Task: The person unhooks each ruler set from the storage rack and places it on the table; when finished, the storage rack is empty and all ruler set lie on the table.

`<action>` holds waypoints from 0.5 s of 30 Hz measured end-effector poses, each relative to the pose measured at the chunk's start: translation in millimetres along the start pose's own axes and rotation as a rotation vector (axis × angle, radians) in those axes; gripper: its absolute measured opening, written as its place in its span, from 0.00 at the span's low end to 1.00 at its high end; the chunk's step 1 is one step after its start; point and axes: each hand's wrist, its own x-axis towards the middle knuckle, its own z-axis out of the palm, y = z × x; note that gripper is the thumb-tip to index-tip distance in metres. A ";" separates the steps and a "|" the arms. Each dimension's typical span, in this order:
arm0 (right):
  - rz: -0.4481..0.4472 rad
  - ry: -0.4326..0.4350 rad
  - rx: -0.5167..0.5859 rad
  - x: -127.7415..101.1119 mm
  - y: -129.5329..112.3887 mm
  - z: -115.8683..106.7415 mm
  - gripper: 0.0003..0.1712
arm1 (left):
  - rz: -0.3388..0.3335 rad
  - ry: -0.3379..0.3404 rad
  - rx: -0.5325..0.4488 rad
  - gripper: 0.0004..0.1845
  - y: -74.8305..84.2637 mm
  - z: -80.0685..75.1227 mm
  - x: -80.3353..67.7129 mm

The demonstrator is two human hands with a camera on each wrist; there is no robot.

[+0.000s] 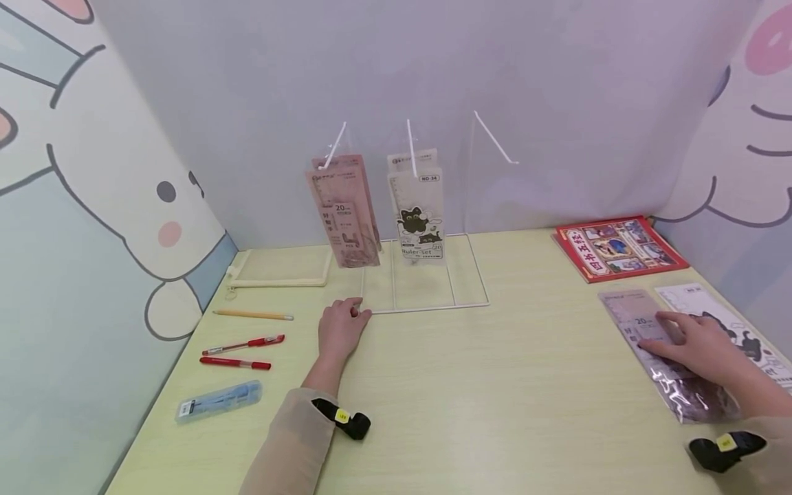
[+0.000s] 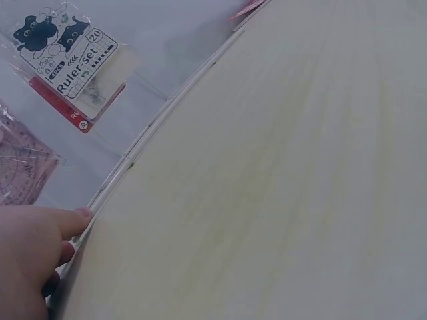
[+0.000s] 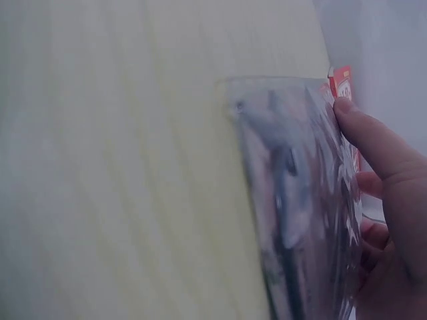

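Observation:
A white wire rack [image 1: 427, 306] stands at the back of the yellow table [image 1: 495, 399]. A pink ruler packet [image 1: 343, 216] and a white cat ruler set [image 1: 417, 213] hang from two of its hooks; the third hook [image 1: 495, 137] is bare. My left hand [image 1: 355, 309] rests on the table, its fingertips [image 2: 77, 217] touching the front-left corner of the rack's wire base [image 2: 167, 113]. My right hand [image 1: 665, 330] lies with its fingers [image 3: 373, 147] spread on another pink ruler packet [image 1: 643, 323] lying on the table at the right, also seen as the glossy packet [image 3: 293, 200].
A white cat packet [image 1: 711, 309] lies beside the pink one, and a red book [image 1: 619, 247] behind them. On the left lie a pencil [image 1: 254, 315], two red pens [image 1: 244, 342], a blue packet [image 1: 219, 401] and a cream pouch [image 1: 278, 269]. Walls enclose three sides.

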 end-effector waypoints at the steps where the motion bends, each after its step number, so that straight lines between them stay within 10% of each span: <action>1: 0.001 0.001 -0.002 -0.2 0.5 0.1 0.56 | 0.001 0.000 0.000 0.20 0.1 0.1 -0.1; 15: -0.019 0.001 -0.035 -0.3 2.3 -4.3 0.52 | 0.007 0.003 0.009 0.21 -0.3 -0.1 0.3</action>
